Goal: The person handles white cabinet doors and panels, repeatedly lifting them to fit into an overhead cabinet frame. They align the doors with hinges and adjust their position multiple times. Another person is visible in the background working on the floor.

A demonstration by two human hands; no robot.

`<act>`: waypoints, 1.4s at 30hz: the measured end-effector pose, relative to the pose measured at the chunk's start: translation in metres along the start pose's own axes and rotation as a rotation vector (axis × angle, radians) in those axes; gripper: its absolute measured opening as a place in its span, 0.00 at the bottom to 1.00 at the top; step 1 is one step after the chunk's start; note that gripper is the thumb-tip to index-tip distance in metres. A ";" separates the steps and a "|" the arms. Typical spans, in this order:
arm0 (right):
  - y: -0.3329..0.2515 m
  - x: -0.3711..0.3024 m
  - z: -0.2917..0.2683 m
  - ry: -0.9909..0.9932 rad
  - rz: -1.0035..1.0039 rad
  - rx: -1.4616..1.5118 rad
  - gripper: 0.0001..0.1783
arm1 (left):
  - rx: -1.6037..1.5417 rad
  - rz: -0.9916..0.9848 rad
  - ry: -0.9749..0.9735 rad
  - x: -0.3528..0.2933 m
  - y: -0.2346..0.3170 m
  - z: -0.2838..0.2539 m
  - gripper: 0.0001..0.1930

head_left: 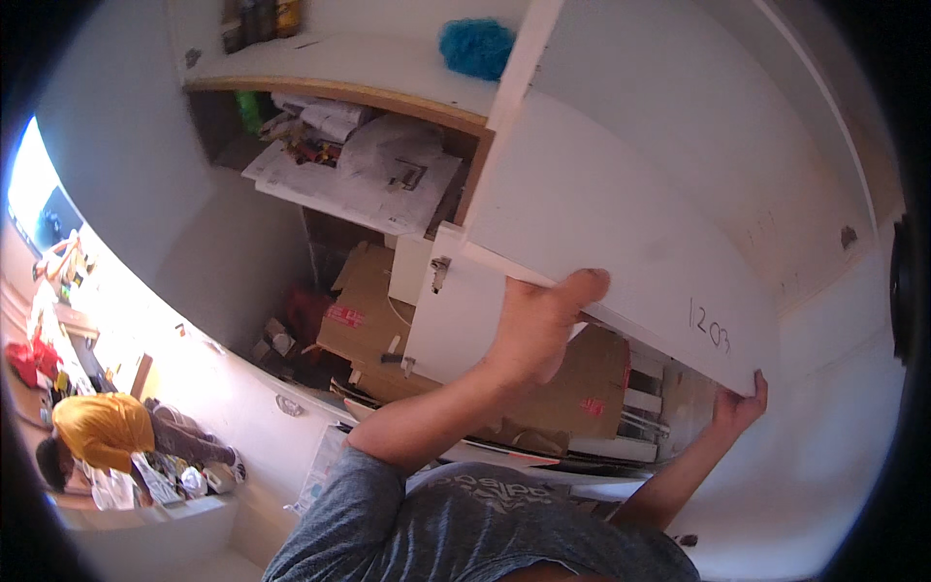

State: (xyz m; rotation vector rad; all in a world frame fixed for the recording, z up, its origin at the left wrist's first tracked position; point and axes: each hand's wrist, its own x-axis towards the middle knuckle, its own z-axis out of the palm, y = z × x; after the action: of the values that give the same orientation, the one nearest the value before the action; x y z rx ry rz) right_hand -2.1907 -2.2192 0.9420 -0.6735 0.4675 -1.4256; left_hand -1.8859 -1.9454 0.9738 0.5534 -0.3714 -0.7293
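A white shelf board with handwritten marks near its front edge spans the right part of the cabinet. My left hand is closed on that front edge, its thumb on top and the fingers beneath, mostly hidden. Farther right, my right hand grips the same board at its near right corner, fingertips over the end. Below my left hand is a white door panel with metal hinges on its left edge. Whether the board rests on any supports cannot be seen.
Left of the board, papers fill a compartment beneath a shelf bearing a blue fluffy bundle and bottles. Cardboard stands below. At far left, a person in an orange top bends over scattered things.
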 end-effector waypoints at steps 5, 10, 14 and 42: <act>0.013 -0.011 0.014 0.092 0.015 0.102 0.24 | 0.049 0.035 0.002 0.005 -0.008 -0.015 0.24; 0.025 -0.006 0.011 -0.015 -0.047 0.166 0.19 | 0.069 0.144 0.042 0.002 -0.005 -0.005 0.25; 0.027 -0.005 0.007 0.033 -0.087 0.145 0.23 | 0.089 0.150 0.047 0.001 -0.002 -0.004 0.27; 0.015 0.002 -0.001 0.005 -0.071 0.103 0.15 | 0.084 0.153 -0.015 0.010 -0.005 -0.002 0.20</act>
State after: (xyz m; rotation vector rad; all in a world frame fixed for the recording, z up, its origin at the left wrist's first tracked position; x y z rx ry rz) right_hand -2.1805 -2.2208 0.9316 -0.6087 0.3751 -1.5079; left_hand -1.8809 -1.9546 0.9710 0.5921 -0.4546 -0.5722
